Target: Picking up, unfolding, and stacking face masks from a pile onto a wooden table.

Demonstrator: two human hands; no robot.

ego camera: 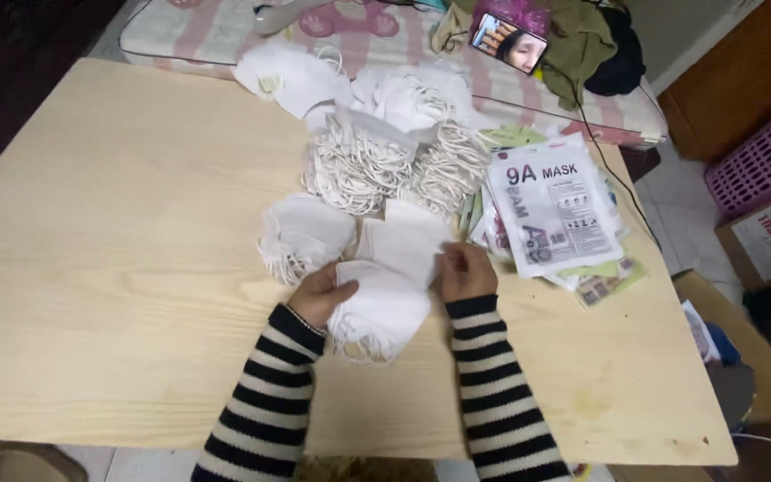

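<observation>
Pale wooden table [118, 295] holds heaped white face masks [377, 152]; left hand [319, 295] and right hand [466, 272] both grip 1 stack of white folded masks [385, 303], apparently squaring it.

You wear a knit top with long sleeves, striped crosswise in black and white bands of near-equal width. On each arm the bands run evenly from the table's [118, 268] near edge up to the wrist. Each sleeve ends in a snug, ribbed black cuff. Your left hand [319, 295] and right hand [466, 272] are bare beyond the cuffs: no gloves, rings or watch show on your fingers [450, 261].
</observation>
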